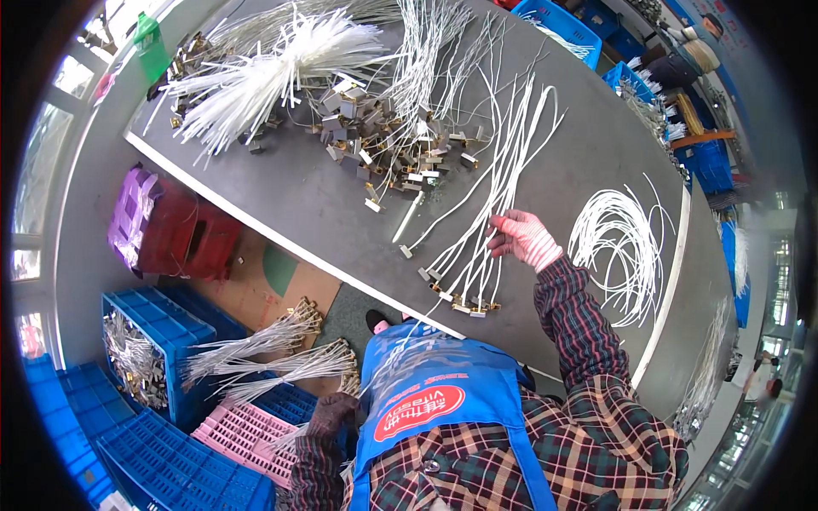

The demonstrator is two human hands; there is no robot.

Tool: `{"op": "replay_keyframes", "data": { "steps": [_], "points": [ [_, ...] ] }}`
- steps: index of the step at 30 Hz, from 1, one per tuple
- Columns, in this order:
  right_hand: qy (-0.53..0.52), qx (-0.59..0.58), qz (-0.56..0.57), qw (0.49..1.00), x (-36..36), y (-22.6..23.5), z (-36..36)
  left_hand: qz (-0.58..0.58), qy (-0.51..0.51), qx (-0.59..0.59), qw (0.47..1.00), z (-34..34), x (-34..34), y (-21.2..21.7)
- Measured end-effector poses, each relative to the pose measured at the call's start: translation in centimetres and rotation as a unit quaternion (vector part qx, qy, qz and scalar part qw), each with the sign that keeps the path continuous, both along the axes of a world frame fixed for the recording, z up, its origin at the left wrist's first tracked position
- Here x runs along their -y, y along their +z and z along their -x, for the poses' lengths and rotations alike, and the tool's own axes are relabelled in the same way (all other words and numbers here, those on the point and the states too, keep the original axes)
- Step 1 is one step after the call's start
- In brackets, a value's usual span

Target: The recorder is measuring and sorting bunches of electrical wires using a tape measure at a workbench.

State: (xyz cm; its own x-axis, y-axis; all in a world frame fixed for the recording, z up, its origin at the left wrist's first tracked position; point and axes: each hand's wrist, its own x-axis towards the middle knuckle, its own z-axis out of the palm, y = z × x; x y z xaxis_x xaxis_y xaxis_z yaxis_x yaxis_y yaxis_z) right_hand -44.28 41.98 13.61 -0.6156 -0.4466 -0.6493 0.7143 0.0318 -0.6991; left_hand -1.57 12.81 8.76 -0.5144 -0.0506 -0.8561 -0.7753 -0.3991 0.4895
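Observation:
My right hand, in a pink-and-white glove, is over a loose spread of thin white cables on the table. Its thumb and fingers are bent around some of the strands. Small grey-and-brass end pieces sit at the cables' near ends, by the table edge. Low on the left, my left hand, in a dark glove, is beside my blue apron. It looks closed, but what it holds is hidden. Bundles of white cables with brass ends lie close to it, above the crates.
A heap of grey-ended cables and a thick white bundle cover the far table. Coiled white cable lies to the right. Blue crates, a pink crate and a red container stand left.

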Motion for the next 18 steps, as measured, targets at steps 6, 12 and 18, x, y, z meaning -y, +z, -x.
{"op": "replay_keyframes", "data": {
  "steps": [6, 12, 18],
  "points": [
    [-0.043, -0.008, 0.026, 0.999, 0.4, -1.2, -2.3, -0.02, -0.141, -0.084, 0.986, -1.7, -0.5, -2.4],
    [-0.052, -0.008, 0.02, 0.998, 0.6, -1.7, -3.3, -0.034, -0.141, -0.088, 0.986, -3.4, -0.2, -3.1],
    [0.05, 0.033, -0.099, 0.993, 0.8, -3.7, -6.3, -0.049, -0.15, -0.098, 0.983, -11.2, -3.0, -2.1]
  ]
}}
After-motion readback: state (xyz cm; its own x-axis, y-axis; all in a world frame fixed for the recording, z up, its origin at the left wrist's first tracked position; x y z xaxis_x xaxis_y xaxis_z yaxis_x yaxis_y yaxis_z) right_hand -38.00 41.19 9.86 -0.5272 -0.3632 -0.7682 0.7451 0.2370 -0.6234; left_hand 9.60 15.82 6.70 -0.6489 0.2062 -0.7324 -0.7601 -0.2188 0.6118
